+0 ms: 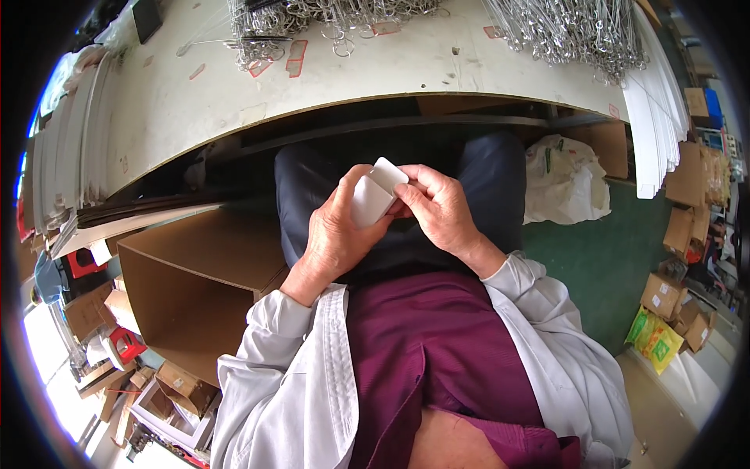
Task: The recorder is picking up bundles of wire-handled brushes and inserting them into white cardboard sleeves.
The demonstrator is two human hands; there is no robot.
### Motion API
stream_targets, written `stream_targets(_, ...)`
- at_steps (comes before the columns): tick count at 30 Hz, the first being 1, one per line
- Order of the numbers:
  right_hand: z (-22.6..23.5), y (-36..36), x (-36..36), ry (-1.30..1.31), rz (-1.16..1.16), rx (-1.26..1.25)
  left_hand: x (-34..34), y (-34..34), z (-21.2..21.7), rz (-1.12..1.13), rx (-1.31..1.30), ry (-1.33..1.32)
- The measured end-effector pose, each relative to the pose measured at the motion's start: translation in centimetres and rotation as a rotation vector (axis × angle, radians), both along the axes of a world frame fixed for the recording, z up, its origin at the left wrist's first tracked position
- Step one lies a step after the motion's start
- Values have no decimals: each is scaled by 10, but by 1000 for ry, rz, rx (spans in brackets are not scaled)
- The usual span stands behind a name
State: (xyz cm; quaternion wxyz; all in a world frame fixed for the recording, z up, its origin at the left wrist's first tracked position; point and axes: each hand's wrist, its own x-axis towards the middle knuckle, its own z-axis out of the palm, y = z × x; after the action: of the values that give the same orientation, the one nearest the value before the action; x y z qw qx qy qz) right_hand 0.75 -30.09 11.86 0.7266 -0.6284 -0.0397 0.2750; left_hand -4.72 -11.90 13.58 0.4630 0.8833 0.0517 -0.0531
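A pale worktable (187, 102) with a curved-looking edge sweeps from ten through twelve to two o'clock; between eight and nine o'clock an open brown cardboard carton (211, 250) stands beside the person's legs; stacks of long white strips hang over the table's ends, one (660, 125) at two o'clock and one (74, 133) between nine and ten; two heaps of looped metal wire pieces lie on the tabletop, one (312, 19) between eleven and twelve, the other (570, 39) between one and two; a crumpled white plastic sack (566, 184) lies between two and three o'clock; near the centre, above the lap, the left hand (337, 234) curls round a small white box (369, 205), thumb along its side, its other fingertips mostly hidden; the right hand (444, 209) pinches narrowly, thumb and forefinger on the box's raised rounded flap (390, 173), at one o'clock.
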Motion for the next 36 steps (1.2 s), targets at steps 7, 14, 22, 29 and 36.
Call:
stream_targets(7, -3, 2, 0, -404, 30, -319, 2, -1, -11, -57, 12, -33)
stream_targets(14, 5, 5, 1, -269, 42, -228, -4, -4, -15, -22, 36, -74)
stream_targets(22, 0, 11, -4, -386, 116, -405, -10, -9, -31, 7, 240, -119)
stream_targets(29, -14, 14, -3, -113, -8, -158, -12, -11, -33, 19, 257, -173)
stream_targets(36, -10, 15, -2, 32, -17, -131, -13, -11, -31, 37, 247, -186)
